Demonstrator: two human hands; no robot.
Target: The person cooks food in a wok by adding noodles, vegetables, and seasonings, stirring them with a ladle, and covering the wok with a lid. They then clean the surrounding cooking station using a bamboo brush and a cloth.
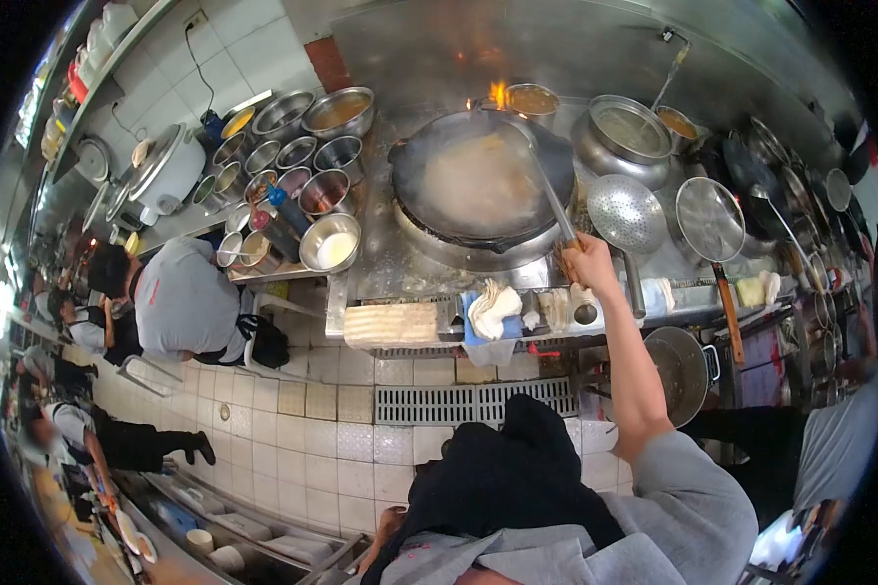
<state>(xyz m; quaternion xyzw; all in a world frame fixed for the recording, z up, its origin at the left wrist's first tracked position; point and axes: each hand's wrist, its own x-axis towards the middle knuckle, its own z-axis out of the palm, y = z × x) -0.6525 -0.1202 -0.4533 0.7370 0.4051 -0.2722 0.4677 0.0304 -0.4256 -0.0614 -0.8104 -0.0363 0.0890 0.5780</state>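
A large black wok [415, 210] sits on the stove, with steaming pale food [478, 180] in it. Flames [498, 95] rise behind its rim. My right hand [587, 261] is closed around the wooden handle of a long metal ladle [548, 185], whose far end reaches over the wok. My left hand [392, 519] hangs low beside my body, partly hidden, and its fingers are too small to make out. A perforated skimmer [626, 214] lies right of my right hand. Folded cloths [495, 310] rest on the counter's front edge.
Metal bowls [328, 192] and bottles [281, 210] crowd the left counter. A wire strainer [710, 219] and a lidded pot [630, 127] are at the right. A deep pot [678, 375] stands below the counter. Co-workers [187, 297] are at the left; another person [842, 439] is at the right.
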